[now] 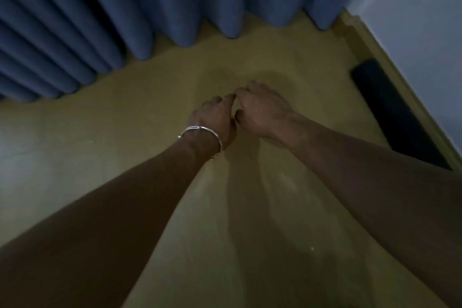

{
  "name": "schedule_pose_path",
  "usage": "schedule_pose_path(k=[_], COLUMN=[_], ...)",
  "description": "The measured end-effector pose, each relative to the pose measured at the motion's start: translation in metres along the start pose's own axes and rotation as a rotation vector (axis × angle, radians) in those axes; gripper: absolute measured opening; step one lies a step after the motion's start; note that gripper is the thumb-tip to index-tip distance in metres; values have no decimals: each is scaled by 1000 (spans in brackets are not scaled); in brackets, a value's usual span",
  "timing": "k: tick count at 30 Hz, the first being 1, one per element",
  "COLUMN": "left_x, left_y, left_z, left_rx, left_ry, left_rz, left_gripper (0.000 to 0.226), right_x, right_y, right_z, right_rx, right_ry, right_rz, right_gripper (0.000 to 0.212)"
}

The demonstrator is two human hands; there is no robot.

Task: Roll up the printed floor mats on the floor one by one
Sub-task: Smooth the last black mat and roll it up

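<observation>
Two bare forearms in view, no sleeves visible. Left hand point(212, 114): thin silver-coloured bangle point(200, 132) around wrist, second faint yellowish band just below it, partly hidden. Right hand point(262, 110): no rings, watch or bands visible. Image dim, slightly blurred.

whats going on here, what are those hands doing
A person reaches both bare arms forward over a yellowish floor. The left hand, with a silver bangle on its wrist, and the right hand are close together, fingers curled, fingertips nearly touching, and neither visibly holds anything. No printed mat is clearly in view. A dark rolled object, possibly a rolled mat, lies along the right wall, and blue curtains hang ahead.
</observation>
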State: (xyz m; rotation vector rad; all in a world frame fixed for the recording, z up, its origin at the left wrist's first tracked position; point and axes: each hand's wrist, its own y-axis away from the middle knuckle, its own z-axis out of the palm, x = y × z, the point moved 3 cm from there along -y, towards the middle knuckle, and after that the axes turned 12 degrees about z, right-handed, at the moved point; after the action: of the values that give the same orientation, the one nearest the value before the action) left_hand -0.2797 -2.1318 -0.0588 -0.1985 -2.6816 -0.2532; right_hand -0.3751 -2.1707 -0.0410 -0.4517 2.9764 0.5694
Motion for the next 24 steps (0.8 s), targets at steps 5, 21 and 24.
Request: schedule_pose_path(k=[5, 21, 24], left_x=[-112, -331, -357], left_y=[77, 305, 344], left_z=[-56, -329, -405], left_rx=[110, 346, 445], left_ry=[-31, -81, -6], left_rz=[-131, -384, -463], left_gripper=[50, 34, 35], right_x=[-142, -587, -662], right_y=[8, 83, 107], right_z=[6, -142, -195], right_rx=[-43, 113, 169], right_ry=[56, 632, 681], right_rz=[-209, -685, -715], right_gripper=[45, 23, 22])
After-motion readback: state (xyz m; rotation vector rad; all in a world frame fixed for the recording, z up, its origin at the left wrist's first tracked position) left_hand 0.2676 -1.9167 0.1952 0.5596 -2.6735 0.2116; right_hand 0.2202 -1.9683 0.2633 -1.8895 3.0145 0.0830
